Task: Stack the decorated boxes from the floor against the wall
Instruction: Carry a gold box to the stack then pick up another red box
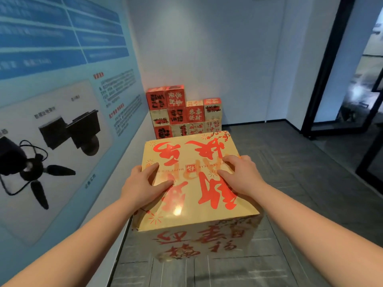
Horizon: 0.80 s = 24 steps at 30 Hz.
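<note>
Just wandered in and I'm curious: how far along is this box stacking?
Well along, it seems. A stepped stack of red and cream decorated boxes already stands in the corner against the white wall. In hand now: a gold box with red calligraphy, with the left hand and right hand on its top. It still has to join the stack; other boxes left on the floor aren't in view.
</note>
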Tool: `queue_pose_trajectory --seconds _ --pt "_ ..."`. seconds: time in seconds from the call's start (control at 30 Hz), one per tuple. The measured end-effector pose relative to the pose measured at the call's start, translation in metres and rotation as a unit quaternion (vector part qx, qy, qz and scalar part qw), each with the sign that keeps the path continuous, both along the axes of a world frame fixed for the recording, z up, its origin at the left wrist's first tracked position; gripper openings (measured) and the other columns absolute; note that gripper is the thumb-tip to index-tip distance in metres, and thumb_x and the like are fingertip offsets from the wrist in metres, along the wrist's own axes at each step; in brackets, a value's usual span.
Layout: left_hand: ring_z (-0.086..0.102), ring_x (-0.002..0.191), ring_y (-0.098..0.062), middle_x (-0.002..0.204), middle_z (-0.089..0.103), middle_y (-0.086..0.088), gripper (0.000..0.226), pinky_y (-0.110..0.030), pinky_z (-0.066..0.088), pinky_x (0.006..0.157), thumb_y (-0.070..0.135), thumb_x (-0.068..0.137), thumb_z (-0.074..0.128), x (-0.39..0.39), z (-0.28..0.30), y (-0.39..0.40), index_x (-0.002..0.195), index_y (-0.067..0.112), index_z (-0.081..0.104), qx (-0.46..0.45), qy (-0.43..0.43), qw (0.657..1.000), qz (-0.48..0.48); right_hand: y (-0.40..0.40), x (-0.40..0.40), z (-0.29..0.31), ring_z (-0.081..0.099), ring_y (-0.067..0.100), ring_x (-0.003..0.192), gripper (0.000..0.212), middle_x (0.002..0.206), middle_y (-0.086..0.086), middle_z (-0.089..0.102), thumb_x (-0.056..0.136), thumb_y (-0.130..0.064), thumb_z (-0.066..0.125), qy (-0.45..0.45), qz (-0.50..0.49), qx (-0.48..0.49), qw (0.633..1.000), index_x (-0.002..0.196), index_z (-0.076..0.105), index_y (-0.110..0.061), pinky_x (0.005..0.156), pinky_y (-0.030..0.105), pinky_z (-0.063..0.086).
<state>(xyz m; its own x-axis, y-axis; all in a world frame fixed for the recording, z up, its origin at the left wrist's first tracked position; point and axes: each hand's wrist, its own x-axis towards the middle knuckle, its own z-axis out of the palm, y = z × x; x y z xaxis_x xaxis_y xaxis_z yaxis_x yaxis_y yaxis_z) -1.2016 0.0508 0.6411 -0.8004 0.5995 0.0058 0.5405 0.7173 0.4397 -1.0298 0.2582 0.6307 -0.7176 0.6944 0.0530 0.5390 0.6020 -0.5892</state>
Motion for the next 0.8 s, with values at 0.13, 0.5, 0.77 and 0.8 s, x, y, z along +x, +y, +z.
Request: queue_pose_trajectory --seconds 0.13,0.5,0.77,0.8 --pt "0.040 0.129 -0.022 0.144 0.031 -0.001 0.085 -0.040 0.042 0.099 0.072 0.072 0.058 -0.055 0.002 0.064 0.145 0.039 0.029 0.013 -0.005 1.000 -0.025 0.058 -0.044 0.002 0.043 0.028 0.124 0.052 0.133 0.007 0.041 0.090 -0.050 0.057 0.000 -0.016 0.004 1.000 0.137 0.046 -0.032 0.105 0.040 0.037" --pt "0.039 0.131 -0.022 0.149 0.027 -0.001 0.088 -0.041 0.042 0.103 0.075 0.068 0.059 -0.265 0.003 0.288 0.144 0.041 0.031 0.027 -0.014 0.992 -0.122 0.241 -0.211 0.008 0.046 0.025 0.122 0.051 0.132 0.006 0.043 0.090 -0.053 0.054 -0.013 -0.095 0.012 0.995 0.136 0.046 -0.034 0.103 0.038 0.041" --pt "0.035 0.134 -0.024 0.148 0.028 -0.002 0.086 -0.043 0.039 0.105 0.073 0.068 0.060 -0.381 0.020 0.466 0.143 0.042 0.032 0.032 -0.015 0.985 -0.168 0.396 -0.311 0.026 0.046 0.025 0.122 0.050 0.132 0.004 0.041 0.091 -0.050 0.055 -0.008 -0.141 0.011 0.990 0.137 0.045 -0.034 0.103 0.039 0.042" --pt "0.035 0.134 -0.024 0.148 0.028 -0.002 0.086 -0.044 0.039 0.105 0.074 0.067 0.059 -0.394 0.019 0.488 0.143 0.042 0.032 0.033 -0.017 0.985 -0.167 0.419 -0.324 0.027 0.046 0.024 0.122 0.050 0.132 0.004 0.041 0.091 -0.050 0.055 -0.008 -0.141 0.012 0.990 0.137 0.045 -0.034 0.103 0.038 0.042"
